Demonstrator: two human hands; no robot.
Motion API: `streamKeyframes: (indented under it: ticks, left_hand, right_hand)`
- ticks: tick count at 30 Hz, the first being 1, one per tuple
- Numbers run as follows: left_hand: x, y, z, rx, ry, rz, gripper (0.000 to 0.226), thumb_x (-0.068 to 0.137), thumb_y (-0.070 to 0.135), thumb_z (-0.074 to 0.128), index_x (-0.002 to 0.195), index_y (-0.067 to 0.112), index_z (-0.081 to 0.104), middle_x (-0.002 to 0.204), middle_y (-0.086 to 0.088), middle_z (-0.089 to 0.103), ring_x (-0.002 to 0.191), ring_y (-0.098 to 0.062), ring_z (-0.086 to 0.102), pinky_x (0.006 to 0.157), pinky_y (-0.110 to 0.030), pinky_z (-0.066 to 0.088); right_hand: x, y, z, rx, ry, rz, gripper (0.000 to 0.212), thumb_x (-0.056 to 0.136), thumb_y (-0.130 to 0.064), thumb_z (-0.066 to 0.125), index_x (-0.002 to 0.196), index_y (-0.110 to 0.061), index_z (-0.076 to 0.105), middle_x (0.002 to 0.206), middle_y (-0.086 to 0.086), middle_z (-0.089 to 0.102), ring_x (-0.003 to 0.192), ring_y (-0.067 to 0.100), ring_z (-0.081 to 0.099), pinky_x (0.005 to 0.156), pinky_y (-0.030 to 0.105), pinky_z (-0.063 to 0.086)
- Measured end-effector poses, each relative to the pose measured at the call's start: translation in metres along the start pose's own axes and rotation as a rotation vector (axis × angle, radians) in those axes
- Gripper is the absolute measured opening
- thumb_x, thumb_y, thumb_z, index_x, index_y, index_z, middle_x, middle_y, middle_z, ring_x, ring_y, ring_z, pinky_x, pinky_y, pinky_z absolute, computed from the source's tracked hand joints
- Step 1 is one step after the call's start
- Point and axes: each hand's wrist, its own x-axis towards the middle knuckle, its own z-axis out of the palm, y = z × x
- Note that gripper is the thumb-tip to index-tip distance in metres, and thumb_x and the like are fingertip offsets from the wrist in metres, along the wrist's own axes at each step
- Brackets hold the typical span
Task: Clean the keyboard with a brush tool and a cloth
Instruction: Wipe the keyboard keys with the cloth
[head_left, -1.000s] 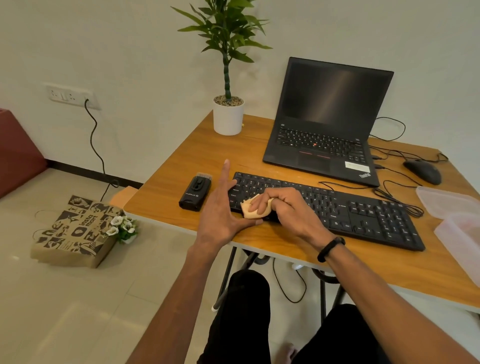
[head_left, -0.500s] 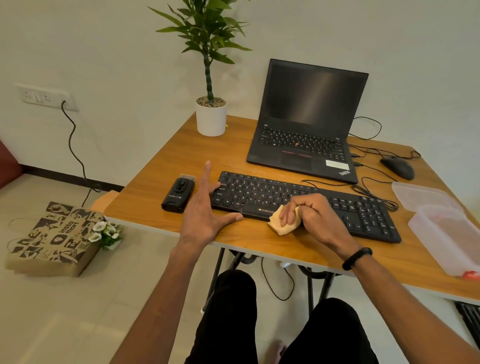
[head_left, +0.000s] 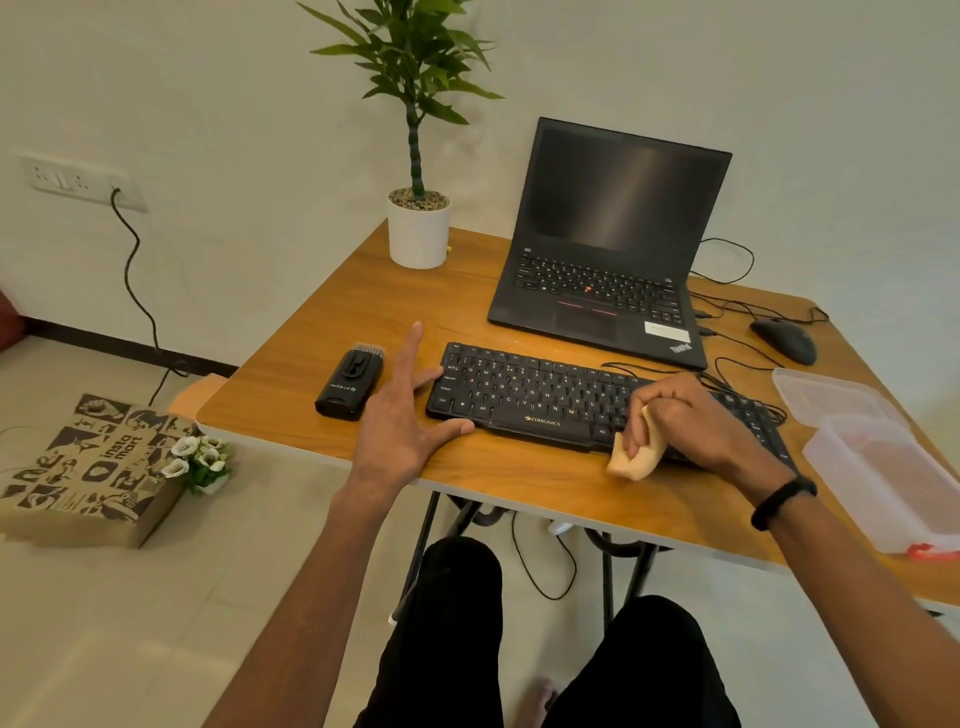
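The right hand (head_left: 696, 426) grips the cloth (head_left: 636, 457) at the keyboard (head_left: 530, 395) front edge (near the table (head_left: 311, 374) rim). The left hand (head_left: 400, 415), fingers spread, braces its left end; the brush tool (head_left: 349, 384) lies just beside.

keyboard (head_left: 540, 395): black, flat on desk, angled | cloth (head_left: 636, 457): beige, bunched, at keyboard's front edge right of spacebar | brush tool (head_left: 349, 386): black, lying just left of keyboard

Soft even light, sharp, edges warped
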Motion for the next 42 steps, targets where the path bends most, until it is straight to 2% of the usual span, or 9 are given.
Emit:
streamKeyframes:
  ticks: [7,10,14,18,23,29,34,39,42]
  left_hand:
    - [0.0,0.002,0.0,0.026,-0.026,-0.012,0.129,0.063,0.052,0.093,0.165,0.036,0.015,0.147,0.01,0.06,0.143,-0.012,0.047,0.119,-0.031,0.029]
    - [0.0,0.001,0.003,0.056,0.008,-0.016,0.124,0.066,0.056,0.091,0.164,0.037,0.018,0.146,0.011,0.06,0.14,-0.011,0.05,0.117,-0.03,0.034]
    - [0.0,0.0,0.006,0.048,0.016,-0.017,0.119,0.067,0.053,0.092,0.163,0.037,0.023,0.147,0.009,0.06,0.14,-0.011,0.051,0.115,-0.027,0.035]
    - [-0.002,0.001,0.007,0.039,0.008,-0.017,0.114,0.07,0.05,0.092,0.162,0.038,0.025,0.149,0.006,0.059,0.139,-0.013,0.052,0.107,-0.021,0.031]
    - [-0.003,0.001,0.007,0.026,0.007,-0.018,0.114,0.07,0.048,0.093,0.162,0.038,0.025,0.149,0.003,0.059,0.138,-0.014,0.053,0.108,-0.022,0.033]
    - [-0.004,0.002,0.006,-0.007,0.001,-0.029,0.114,0.069,0.046,0.094,0.161,0.039,0.027,0.148,0.004,0.06,0.138,-0.01,0.053,0.107,-0.019,0.031]
    - [-0.003,0.002,0.005,0.001,0.004,-0.031,0.115,0.069,0.047,0.093,0.161,0.04,0.026,0.148,0.006,0.06,0.138,-0.011,0.053,0.112,-0.023,0.033]
    - [-0.001,-0.001,0.008,0.03,0.022,-0.028,0.116,0.069,0.05,0.093,0.162,0.04,0.024,0.146,0.007,0.061,0.138,-0.012,0.053,0.109,-0.021,0.032]
    - [-0.001,0.0,0.01,0.039,0.026,-0.031,0.117,0.069,0.049,0.093,0.162,0.041,0.022,0.147,0.006,0.061,0.138,-0.013,0.053,0.108,-0.02,0.031]
  right_hand:
    - [0.059,-0.036,0.014,-0.018,0.539,-0.003,0.03,0.1,-0.002,0.045,0.09,-0.005,0.073,0.104,0.004,0.069,0.083,0.003,0.056,0.071,0.019,0.039]
    - [0.065,-0.028,0.04,-0.277,0.397,0.017,0.032,0.107,-0.009,0.041,0.124,-0.01,0.068,0.118,0.005,0.066,0.074,0.003,0.055,0.063,0.013,0.042]
    - [0.038,-0.022,0.077,-0.329,0.318,-0.02,0.042,0.107,-0.007,0.042,0.148,-0.01,0.052,0.137,0.017,0.063,0.106,0.023,0.064,0.089,0.02,0.047]
    - [0.012,-0.032,0.099,-0.305,0.296,-0.034,0.047,0.105,-0.005,0.041,0.151,-0.016,0.051,0.152,0.012,0.054,0.12,0.033,0.062,0.104,0.044,0.053]
    - [-0.015,-0.045,0.095,-0.173,0.229,-0.066,0.043,0.105,-0.008,0.044,0.137,-0.025,0.067,0.145,-0.004,0.062,0.085,0.003,0.062,0.075,0.015,0.049]
    - [0.011,-0.059,0.064,0.529,0.199,0.124,0.046,0.096,0.002,0.043,0.101,-0.019,0.083,0.122,-0.004,0.072,0.121,0.02,0.059,0.104,0.044,0.054]
    - [0.058,-0.049,0.058,-0.092,0.576,0.023,0.038,0.107,-0.008,0.041,0.138,-0.012,0.063,0.133,0.001,0.063,0.086,0.005,0.058,0.067,0.004,0.044]
    - [0.07,-0.043,0.107,-0.396,0.354,-0.011,0.035,0.104,-0.001,0.04,0.133,-0.001,0.058,0.129,0.017,0.062,0.114,0.032,0.061,0.101,0.041,0.052]
    - [0.059,-0.053,0.119,-0.359,0.368,-0.031,0.039,0.104,-0.001,0.04,0.141,-0.001,0.054,0.139,0.018,0.057,0.127,0.035,0.056,0.113,0.044,0.045]
